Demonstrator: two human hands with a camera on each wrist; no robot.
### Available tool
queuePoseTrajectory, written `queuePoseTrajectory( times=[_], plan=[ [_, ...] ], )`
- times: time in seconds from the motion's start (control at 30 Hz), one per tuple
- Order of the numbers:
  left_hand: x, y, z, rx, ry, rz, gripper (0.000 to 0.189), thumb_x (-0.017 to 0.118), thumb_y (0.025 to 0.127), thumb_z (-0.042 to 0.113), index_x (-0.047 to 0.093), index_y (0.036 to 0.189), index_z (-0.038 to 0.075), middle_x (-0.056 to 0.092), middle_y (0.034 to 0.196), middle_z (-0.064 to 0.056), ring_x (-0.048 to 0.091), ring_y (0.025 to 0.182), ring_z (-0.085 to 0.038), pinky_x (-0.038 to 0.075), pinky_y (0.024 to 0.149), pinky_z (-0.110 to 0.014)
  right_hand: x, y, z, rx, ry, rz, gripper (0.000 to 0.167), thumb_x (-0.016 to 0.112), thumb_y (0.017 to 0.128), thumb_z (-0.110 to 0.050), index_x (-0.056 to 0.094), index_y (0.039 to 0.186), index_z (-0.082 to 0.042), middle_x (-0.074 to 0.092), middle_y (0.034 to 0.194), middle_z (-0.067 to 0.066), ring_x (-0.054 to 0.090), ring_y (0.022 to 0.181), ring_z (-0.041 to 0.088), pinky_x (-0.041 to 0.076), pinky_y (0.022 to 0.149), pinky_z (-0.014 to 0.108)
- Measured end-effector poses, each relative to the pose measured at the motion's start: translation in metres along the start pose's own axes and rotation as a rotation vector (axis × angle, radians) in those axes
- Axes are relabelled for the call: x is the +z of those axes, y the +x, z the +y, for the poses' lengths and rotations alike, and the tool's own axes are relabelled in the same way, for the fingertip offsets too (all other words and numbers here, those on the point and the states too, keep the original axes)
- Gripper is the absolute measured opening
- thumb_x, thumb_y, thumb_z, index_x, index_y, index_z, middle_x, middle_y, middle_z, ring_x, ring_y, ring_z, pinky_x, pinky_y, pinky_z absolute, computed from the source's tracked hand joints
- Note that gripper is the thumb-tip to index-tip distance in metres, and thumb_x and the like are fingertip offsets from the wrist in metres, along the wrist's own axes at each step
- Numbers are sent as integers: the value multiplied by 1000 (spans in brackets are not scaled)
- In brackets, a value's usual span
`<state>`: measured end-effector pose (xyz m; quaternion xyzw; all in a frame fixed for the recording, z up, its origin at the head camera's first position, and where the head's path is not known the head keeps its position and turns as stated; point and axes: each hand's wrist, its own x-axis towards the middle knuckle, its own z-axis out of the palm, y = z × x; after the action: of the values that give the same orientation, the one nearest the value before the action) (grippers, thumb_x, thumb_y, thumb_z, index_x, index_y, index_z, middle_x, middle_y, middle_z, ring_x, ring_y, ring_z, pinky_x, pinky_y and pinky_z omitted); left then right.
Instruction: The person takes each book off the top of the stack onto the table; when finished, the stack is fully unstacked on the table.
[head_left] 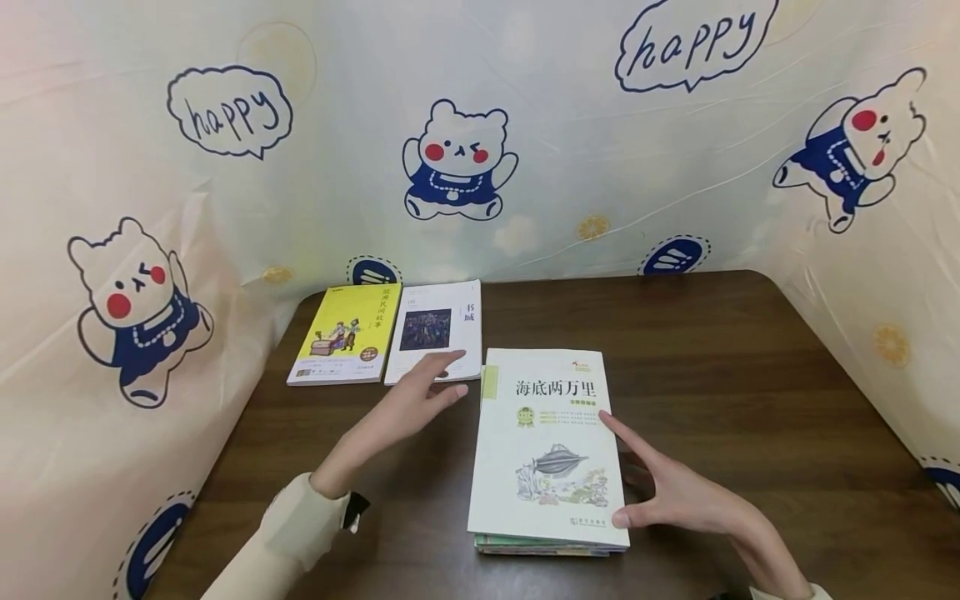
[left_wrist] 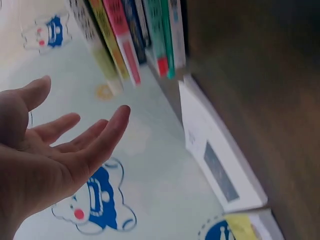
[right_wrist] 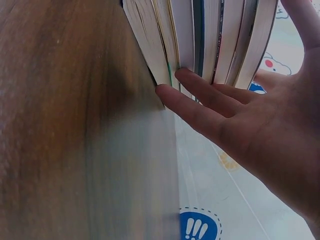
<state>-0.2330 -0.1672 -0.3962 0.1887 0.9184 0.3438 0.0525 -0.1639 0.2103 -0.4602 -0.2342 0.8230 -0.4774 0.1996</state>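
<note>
A stack of several books stands on the table in front of me, its top book (head_left: 549,450) white with a drawing of a submarine. My left hand (head_left: 408,400) hovers left of the stack, near the lower edge of a flat white book (head_left: 435,321) with a dark picture. Nothing is in that hand; in the left wrist view its fingers (left_wrist: 100,145) are apart from the stack's spines (left_wrist: 145,35). Along the stack's right side, my right hand (head_left: 675,492) touches the books with fingers spread. The right wrist view shows its fingertips at the page edges (right_wrist: 200,45).
A yellow book (head_left: 348,333) lies beside the white one at the table's back left. The brown wooden table (head_left: 750,375) extends right of the stack. Behind and on both sides hangs a pale cloth (head_left: 547,167) printed with bears.
</note>
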Motion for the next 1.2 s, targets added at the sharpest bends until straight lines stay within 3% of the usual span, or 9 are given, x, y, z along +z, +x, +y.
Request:
queuePoseTrajectory(
  times=[0.33, 0.9, 1.2],
  plan=[
    [22, -24, 17, 1, -99, -12, 63, 62, 95, 32, 33, 150, 21, 35, 149, -6, 49, 123, -28, 50, 89, -40, 0, 0, 0, 4, 35, -6, 108, 81, 77, -24, 7, 154, -39, 16, 158, 6, 30, 135, 32, 40, 101, 39],
    [35, -37, 26, 44, -138, -65, 67, 66, 93, 27, 33, 150, 15, 33, 147, -7, 49, 120, -26, 51, 82, -31, -1, 0, 0, -11, 1, 5, 108, 81, 77, -24, 7, 154, -38, 17, 158, 2, 32, 135, 25, 41, 101, 39],
    [41, -41, 25, 86, -176, -131, 73, 69, 90, 32, 32, 150, 15, 24, 152, -10, 46, 120, -28, 52, 85, -38, -1, 0, 2, -7, -4, 5, 108, 81, 77, -25, 7, 154, -38, 17, 158, 2, 30, 136, 27, 40, 101, 38]
  ],
)
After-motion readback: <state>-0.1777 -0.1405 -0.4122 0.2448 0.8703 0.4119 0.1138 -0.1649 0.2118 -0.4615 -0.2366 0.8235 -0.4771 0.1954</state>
